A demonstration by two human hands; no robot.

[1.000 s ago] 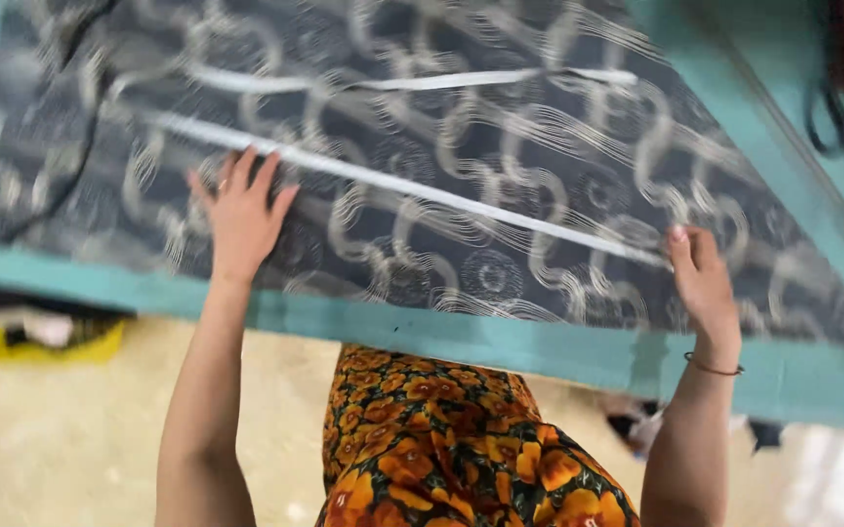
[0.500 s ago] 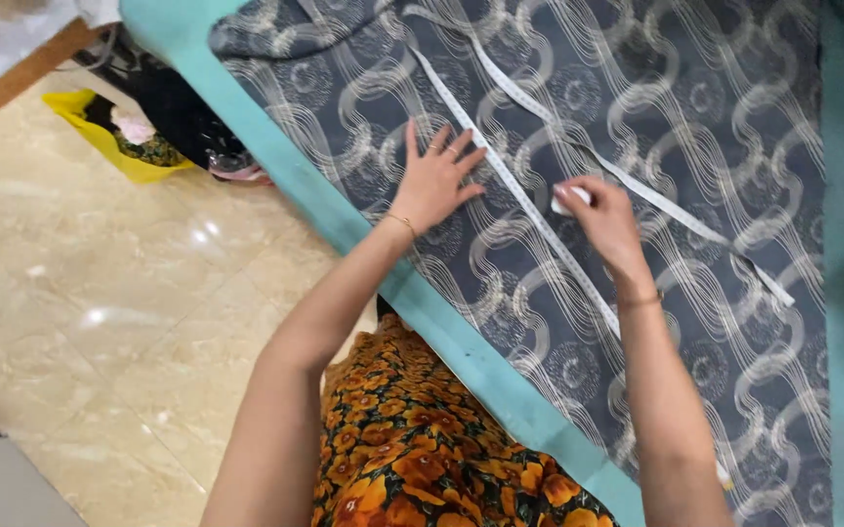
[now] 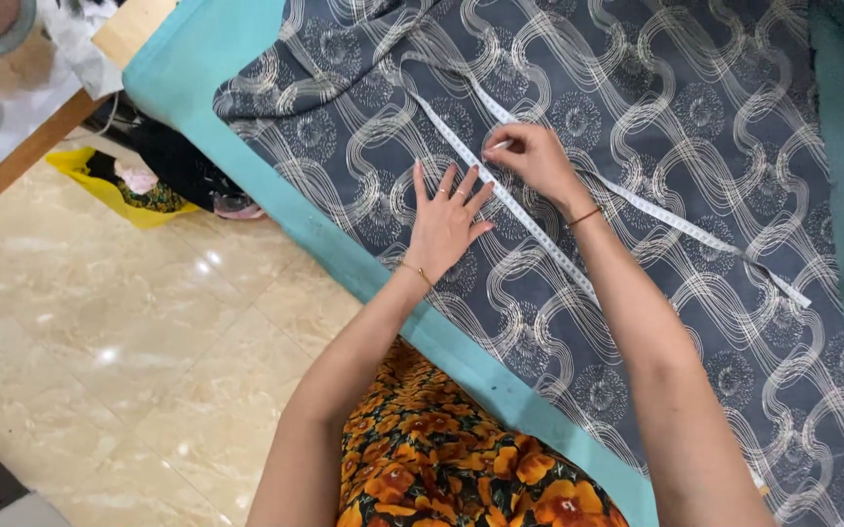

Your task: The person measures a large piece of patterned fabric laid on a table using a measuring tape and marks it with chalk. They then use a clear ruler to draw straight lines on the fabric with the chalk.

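- Head view: left hand lies flat, fingers spread, on grey patterned fabric covering the teal bench.
- Right hand pinches the white measuring tape at frame centre.

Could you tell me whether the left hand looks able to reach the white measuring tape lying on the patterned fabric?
Probably yes. The left hand lies flat on the grey patterned fabric with its fingertips right beside the measuring tape, and nothing lies between them. The right hand rests further up the tape.

Measuring tape partly hidden under right hand
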